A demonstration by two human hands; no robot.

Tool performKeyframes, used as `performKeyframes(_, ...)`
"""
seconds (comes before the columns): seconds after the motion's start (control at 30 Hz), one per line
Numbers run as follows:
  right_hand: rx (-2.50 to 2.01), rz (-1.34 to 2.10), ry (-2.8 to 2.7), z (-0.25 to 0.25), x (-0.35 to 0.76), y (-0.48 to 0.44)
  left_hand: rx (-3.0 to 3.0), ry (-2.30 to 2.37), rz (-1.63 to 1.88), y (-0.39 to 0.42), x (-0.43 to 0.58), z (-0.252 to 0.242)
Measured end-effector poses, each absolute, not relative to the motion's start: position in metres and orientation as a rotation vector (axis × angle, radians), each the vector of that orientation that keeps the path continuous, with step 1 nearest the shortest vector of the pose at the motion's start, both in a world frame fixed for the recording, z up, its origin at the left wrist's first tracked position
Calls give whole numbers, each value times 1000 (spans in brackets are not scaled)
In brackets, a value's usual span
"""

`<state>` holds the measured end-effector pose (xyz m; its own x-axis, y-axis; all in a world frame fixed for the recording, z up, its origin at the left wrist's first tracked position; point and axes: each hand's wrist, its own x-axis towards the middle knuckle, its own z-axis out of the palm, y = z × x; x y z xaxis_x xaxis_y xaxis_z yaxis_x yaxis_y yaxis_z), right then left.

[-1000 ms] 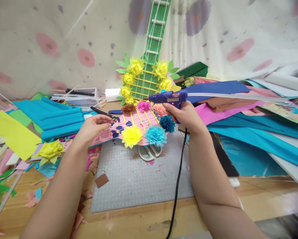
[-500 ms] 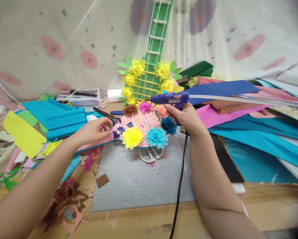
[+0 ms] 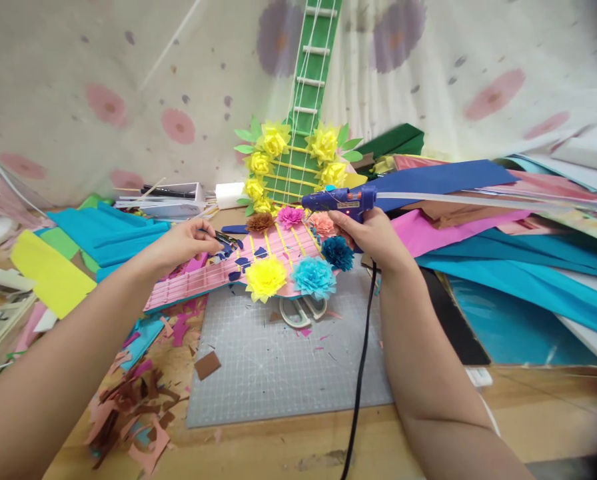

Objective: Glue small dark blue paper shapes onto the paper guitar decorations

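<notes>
The blue glue gun (image 3: 343,200) is gripped by the right hand (image 3: 371,230), fingers wrapped around its handle; a pale label (image 3: 348,205) is borne on its side, its print too small to be read. The fingers of the left hand (image 3: 196,240) are bent with tips drawn together; whether anything is held cannot be told. Between and below the hands, the pink paper guitar (image 3: 306,241) is seen, dotted with paper flowers. The scissors (image 3: 294,315) are partly covered by it. The cutting mat (image 3: 258,393) is crossed by the black cord (image 3: 363,347). Behind, the green paper guitar (image 3: 308,97) is partly hidden; coloured paper (image 3: 518,267) is heaped at the right of the table (image 3: 238,447).
</notes>
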<state>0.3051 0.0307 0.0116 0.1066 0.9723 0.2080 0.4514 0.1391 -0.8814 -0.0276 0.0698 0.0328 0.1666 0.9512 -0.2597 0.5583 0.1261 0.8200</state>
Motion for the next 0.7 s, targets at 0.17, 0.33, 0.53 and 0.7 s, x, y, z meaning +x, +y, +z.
performKeyframes(0.17, -1456, 778, -1422, 12, 309, 30, 1521, 1503, 507, 75, -14, 32)
performKeyframes(0.33, -1416, 776, -1369, 12, 316, 31, 1624, 1484, 500, 81, -4, 33)
performKeyframes(0.53, -1381, 759, -1369, 10, 324, 33, 1834, 1414, 316, 92, 11, 41)
performKeyframes(0.7, -1382, 742, -1375, 11, 325, 33, 2039, 1400, 250, 99, 19, 47)
